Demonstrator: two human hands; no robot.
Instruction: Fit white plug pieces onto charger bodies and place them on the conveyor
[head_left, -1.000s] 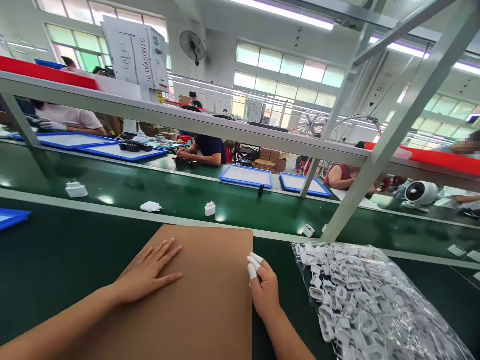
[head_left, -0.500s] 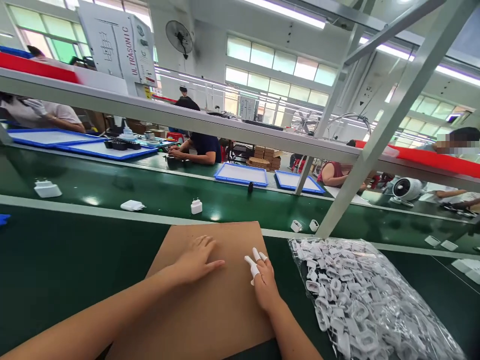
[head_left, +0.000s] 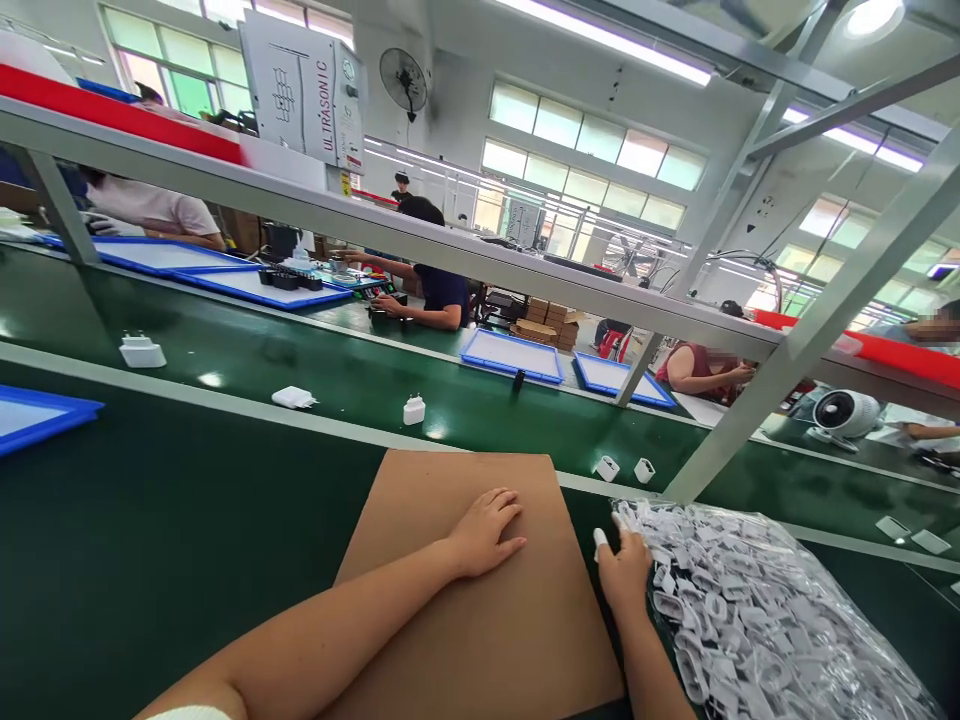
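Observation:
A flat sheet of brown cardboard (head_left: 450,650) lies in front of me on the dark green worktop. My left hand (head_left: 486,533) rests palm down on its upper right part, fingers stretched out. Just past the sheet's right edge is my right hand (head_left: 624,572), with white finger covers on some fingertips. Its thumb and fingers are apart, and the fingertips reach the near left corner of a clear plastic bag (head_left: 780,600) full of white plastic housings. Whether those fingertips press on the bag, I cannot tell.
White charger plugs (head_left: 142,351) and small white housings (head_left: 607,468) stand along the green belt beyond the worktop. A blue-rimmed tray (head_left: 45,415) lies at left. A slanted metal post (head_left: 810,340) rises behind the bag. Several people work across the belt.
My right hand has left the cardboard and moved right to the bag's edge. My left hand has slid rightward over the cardboard. The view has turned somewhat left.

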